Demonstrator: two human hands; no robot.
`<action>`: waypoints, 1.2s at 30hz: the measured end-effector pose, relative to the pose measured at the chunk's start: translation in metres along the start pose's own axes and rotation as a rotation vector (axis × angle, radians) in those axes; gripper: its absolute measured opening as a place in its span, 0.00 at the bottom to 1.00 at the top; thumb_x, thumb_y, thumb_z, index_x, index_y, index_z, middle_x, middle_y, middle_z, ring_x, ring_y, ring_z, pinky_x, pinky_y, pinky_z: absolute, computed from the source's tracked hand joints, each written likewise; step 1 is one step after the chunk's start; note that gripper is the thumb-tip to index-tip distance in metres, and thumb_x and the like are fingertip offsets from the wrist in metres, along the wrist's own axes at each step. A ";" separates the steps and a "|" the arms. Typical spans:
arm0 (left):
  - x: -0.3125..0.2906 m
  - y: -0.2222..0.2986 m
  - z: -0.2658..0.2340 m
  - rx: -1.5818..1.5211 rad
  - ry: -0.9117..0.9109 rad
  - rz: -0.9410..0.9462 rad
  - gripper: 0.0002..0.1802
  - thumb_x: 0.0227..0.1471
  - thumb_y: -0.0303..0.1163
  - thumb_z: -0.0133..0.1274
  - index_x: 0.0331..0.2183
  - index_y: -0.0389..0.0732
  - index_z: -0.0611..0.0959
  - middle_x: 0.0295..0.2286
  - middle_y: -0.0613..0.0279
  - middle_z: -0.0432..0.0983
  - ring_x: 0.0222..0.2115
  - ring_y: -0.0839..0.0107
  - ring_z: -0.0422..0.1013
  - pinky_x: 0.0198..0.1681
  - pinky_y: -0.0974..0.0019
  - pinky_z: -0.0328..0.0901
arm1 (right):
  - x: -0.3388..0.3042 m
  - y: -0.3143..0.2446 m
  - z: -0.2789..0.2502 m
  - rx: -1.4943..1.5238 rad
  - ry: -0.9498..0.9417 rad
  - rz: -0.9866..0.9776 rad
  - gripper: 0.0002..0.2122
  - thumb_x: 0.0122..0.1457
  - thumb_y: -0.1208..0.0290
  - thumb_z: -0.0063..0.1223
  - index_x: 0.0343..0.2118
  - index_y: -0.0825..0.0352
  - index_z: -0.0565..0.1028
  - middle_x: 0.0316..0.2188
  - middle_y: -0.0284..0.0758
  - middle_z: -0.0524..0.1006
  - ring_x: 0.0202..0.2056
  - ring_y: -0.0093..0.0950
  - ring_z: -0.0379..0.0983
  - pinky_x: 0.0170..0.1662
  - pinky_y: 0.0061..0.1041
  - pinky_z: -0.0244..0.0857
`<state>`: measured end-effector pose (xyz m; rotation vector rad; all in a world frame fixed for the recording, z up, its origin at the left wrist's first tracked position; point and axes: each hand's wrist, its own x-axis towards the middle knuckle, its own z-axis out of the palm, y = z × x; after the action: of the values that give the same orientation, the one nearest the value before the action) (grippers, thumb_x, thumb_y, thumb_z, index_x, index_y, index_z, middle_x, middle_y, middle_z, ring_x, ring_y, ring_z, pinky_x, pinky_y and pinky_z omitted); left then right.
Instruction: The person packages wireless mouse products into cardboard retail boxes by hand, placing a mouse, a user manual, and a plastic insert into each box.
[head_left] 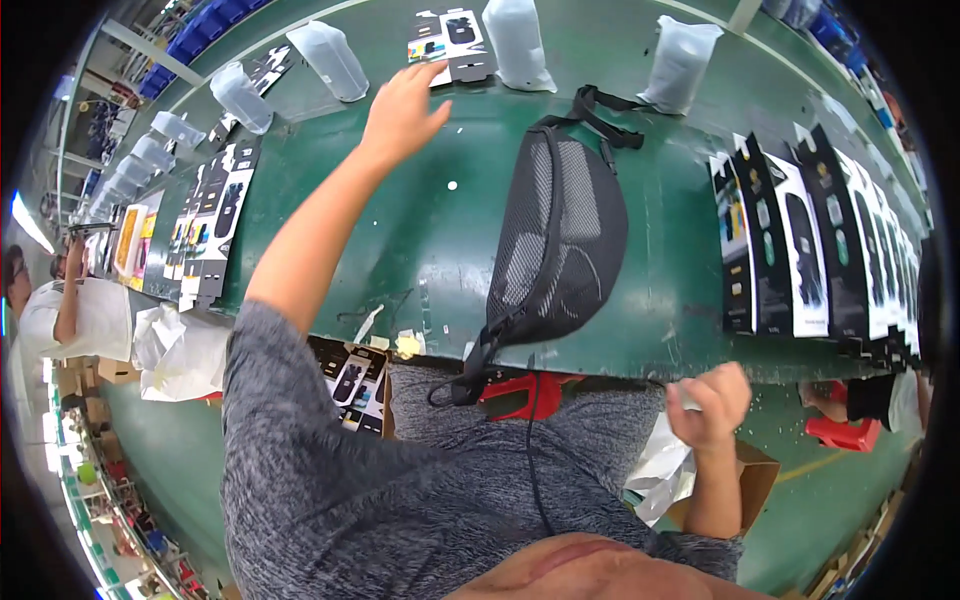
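Note:
My left hand (405,112) reaches across the green table, its fingers stretched out and thumb apart. Its fingertips overlap the lower edge of a flat black-and-white printed box (463,32) at the far side; whether they touch it I cannot tell. Nothing shows in that hand. A black mesh waist bag (562,235) lies in front of me, its strap (608,115) trailing at the far end and another hanging over the near edge. My right hand (712,408) hovers at the near edge, fingers loosely curled, thumb apart, with nothing visible in it.
Translucent plastic-wrapped packs (518,45) stand along the far side. Black-and-white boxes (800,235) stand in a row at right; flat ones (215,220) lie in a stack at left. A carton (755,480) sits below the right edge. A co-worker (80,310) is at far left.

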<state>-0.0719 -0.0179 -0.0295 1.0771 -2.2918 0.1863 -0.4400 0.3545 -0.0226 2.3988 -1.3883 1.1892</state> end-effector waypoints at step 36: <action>-0.298 0.238 -0.191 -1.265 0.293 -0.358 0.91 0.16 0.63 0.78 0.70 0.40 0.37 0.70 0.47 0.34 0.70 0.51 0.39 0.69 0.50 0.42 | 0.031 -0.260 0.092 0.522 -0.243 -0.140 0.32 0.54 0.72 0.59 0.63 0.71 0.63 0.57 0.49 0.69 0.51 0.49 0.73 0.52 0.37 0.70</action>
<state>-0.0134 0.4047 -0.0145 0.6405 -1.4094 -1.0311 -0.1769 0.4393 0.0037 3.0237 -1.0305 1.3983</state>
